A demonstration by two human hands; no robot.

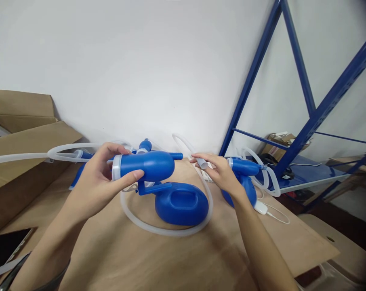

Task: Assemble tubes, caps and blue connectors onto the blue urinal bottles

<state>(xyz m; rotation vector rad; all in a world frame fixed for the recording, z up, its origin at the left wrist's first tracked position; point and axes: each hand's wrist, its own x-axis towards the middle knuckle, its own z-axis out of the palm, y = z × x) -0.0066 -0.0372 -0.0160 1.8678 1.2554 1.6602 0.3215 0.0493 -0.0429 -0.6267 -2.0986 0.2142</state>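
My left hand (102, 182) is closed around a rounded blue plastic cup (149, 165) with a narrow spout pointing right and a clear collar at its left end. In my right hand (217, 171), the fingers pinch the end of a translucent flexible hose (202, 163), its open mouth angled toward the camera. A gap separates the hose end from the spout. Below my hands a blue plastic bottle (183, 204) with a moulded hand grip lies on the brown-covered table (134, 258). The hose loops around its front.
Another blue bottle with a cup and coiled hose (246, 178) sits right, beside a white device with a cable (261, 207). More blue parts (145, 145) lie behind. An open cardboard box (25, 149) stands left, above a phone (9, 244). A blue metal rack (252, 72) rises right.
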